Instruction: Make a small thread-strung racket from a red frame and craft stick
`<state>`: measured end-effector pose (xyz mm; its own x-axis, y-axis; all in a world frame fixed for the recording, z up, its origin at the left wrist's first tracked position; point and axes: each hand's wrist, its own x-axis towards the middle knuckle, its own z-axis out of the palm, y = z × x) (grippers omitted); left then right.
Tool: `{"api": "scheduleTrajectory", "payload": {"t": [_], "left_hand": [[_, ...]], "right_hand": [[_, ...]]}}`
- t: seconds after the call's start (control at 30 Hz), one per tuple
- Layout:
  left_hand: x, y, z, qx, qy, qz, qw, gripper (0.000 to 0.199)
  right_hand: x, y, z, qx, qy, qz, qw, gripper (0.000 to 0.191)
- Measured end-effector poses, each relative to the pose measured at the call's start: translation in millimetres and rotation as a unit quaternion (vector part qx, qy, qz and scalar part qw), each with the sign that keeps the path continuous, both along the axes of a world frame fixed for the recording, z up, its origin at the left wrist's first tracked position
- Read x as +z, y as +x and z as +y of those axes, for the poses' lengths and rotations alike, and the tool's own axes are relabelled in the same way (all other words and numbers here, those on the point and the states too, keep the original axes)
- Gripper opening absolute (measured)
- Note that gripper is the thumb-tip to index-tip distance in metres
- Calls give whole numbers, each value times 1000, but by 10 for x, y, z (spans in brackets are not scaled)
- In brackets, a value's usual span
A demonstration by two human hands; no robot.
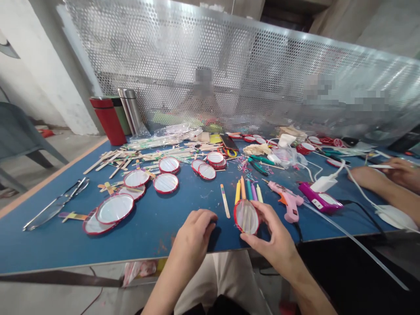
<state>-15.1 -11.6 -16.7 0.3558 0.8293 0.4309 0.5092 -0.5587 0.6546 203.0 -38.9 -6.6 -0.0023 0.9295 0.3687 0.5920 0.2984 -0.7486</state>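
Between the thumb and fingers of my right hand (pixel 277 238) is a small red-rimmed disc (pixel 247 217) with a pale, shiny face, tilted up near the table's front edge. Just beyond it lie several coloured pens or sticks (pixel 243 188) in yellow, orange, teal, purple and pale green. My left hand (pixel 196 229) rests low over the table with fingers curled in; whatever they may hold is hidden. A craft stick (pixel 225 201) with coloured bands lies between and beyond the hands. To the right of my right hand is a pink glue gun (pixel 288 201).
More red-rimmed discs (pixel 115 209) and piled craft sticks (pixel 114 159) cover the left side, near glasses (pixel 61 203) and a red flask (pixel 110 122). At right are a purple power strip (pixel 320 199), cables and another person's hands (pixel 370 178). A perforated metal screen (pixel 183 57) stands behind.
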Motion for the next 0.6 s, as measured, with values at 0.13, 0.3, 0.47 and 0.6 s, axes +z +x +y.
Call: {"api": "scheduleTrajectory", "payload": {"t": [0.13, 0.3, 0.47, 0.6], "left_hand": [[22, 59, -30, -50, 35, 110, 992, 19], [88, 69, -86, -64, 52, 186, 979, 23], [115, 65, -101, -58, 33, 191, 979, 21], [138, 88, -49, -43, -3, 158, 987, 19]], "right_hand": [[65, -46, 40, 76, -85, 134, 984, 61], [134, -117, 160, 76, -129, 124, 981, 61], [129, -93, 297, -31, -92, -24, 995, 55], [137, -49, 336, -32, -55, -101, 993, 55]]}}
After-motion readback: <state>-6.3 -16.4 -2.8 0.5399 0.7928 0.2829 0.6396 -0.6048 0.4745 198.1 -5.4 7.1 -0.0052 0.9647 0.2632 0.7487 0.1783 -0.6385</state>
